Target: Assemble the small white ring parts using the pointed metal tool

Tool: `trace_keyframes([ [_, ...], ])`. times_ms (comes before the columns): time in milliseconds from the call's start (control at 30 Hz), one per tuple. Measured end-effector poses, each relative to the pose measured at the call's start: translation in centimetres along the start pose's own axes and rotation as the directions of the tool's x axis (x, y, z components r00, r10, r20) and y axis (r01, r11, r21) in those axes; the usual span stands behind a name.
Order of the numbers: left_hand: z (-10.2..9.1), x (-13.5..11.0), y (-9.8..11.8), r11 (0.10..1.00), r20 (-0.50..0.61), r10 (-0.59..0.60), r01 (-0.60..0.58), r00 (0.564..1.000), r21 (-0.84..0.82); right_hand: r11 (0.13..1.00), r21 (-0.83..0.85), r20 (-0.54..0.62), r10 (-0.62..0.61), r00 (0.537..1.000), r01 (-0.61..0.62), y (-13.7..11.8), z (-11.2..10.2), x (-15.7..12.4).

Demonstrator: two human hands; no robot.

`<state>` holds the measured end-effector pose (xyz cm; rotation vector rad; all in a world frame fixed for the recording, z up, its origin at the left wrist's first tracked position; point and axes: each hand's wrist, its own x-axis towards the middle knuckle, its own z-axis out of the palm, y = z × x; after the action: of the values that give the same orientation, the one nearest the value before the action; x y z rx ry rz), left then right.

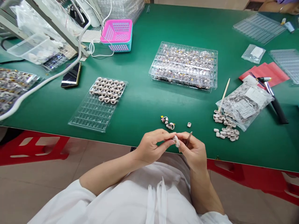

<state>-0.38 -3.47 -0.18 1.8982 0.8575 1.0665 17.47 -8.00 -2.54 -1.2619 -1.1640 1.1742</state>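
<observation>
Head view: above the near edge of the smooth green surface (140, 74), both bare hands meet around a small, pale, curved, glossy piece (177, 142). The left hand (155, 143) has its thumb and forefinger closed on this piece from the left, pinching it. The right hand (193, 150) comes to it from the right, its fingers bent and closed around a slim, dark metallic tool (189, 138) that slants upward; whether their tips also press on the piece is hard to tell.

Just beyond the hands on the surface lie two small, pale, looped parts with yellow tabs (168, 122), near each other, and to their right a single whitish, rounded cap (189, 124). Farther right, a loose heap of pale, rounded caps (230, 133) spreads beside a clear plastic bag with white labels (245, 101), packed with similar pieces. A thin wooden stick (224, 91) stretches from the heap toward the far side.

On the left, a clear, ribbed plastic tray (90, 112) carries rows of pale, ring-like parts (108, 89) at its far end. Beyond the hands, toward the far side, sits a stack of clear, filled plastic trays (184, 66).
</observation>
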Motion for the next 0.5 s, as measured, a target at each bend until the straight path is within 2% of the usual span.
trace_keyframes([
  [367, -0.2, -0.5, -0.2, 0.997, -0.071, -0.014, 0.009, 0.997, -0.071, 0.996, -0.062, 0.008, -0.064, 0.998, 0.064, -0.7, 1.2, 0.1],
  [500, -0.7, -0.3, 0.0, 0.990, -0.020, -0.092, 0.089, 0.996, -0.112, 0.987, -0.112, -0.002, -0.113, 0.994, 0.112, -0.8, 1.2, -0.1],
])
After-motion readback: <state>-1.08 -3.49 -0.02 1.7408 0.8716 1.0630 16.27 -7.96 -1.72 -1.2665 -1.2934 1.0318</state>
